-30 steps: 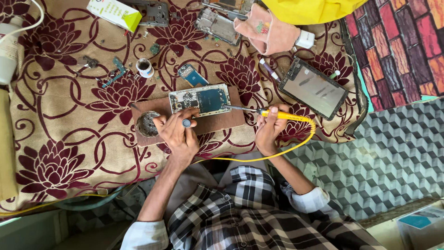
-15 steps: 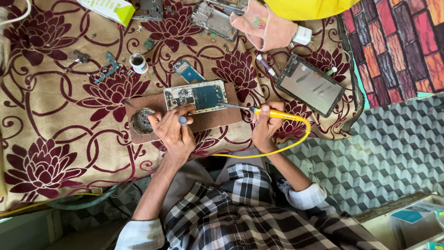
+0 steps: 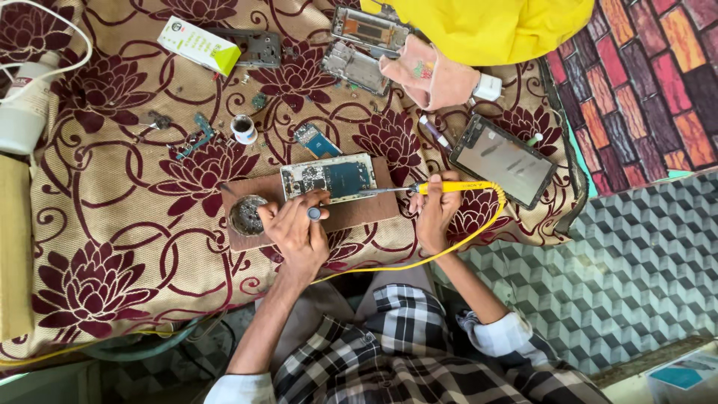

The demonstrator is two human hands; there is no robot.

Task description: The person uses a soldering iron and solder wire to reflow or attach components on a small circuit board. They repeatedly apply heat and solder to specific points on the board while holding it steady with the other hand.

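An opened phone (image 3: 330,177) with its circuit board showing lies on a brown wooden board (image 3: 363,212). My left hand (image 3: 294,228) rests on that board just below the phone, fingertips touching the phone's lower edge, and pinches a small grey-capped object (image 3: 314,213). My right hand (image 3: 434,212) grips a yellow-handled soldering iron (image 3: 456,187), held level. Its metal tip (image 3: 368,193) sits at the phone's right end. The iron's yellow cord (image 3: 419,258) loops back under my right wrist. A round tin of metal wool (image 3: 246,215) stands on the board's left end.
Flower-patterned cloth (image 3: 112,224) covers the table. On it lie a phone screen (image 3: 502,160), two phone frames (image 3: 369,27), a white and green box (image 3: 197,45), a small white pot (image 3: 243,129), a small blue circuit board (image 3: 315,140) and a white bottle (image 3: 22,112). Another person in yellow (image 3: 479,22) sits opposite.
The view has shifted slightly. Both hands stay at the phone, with the iron's tip still at its right end.
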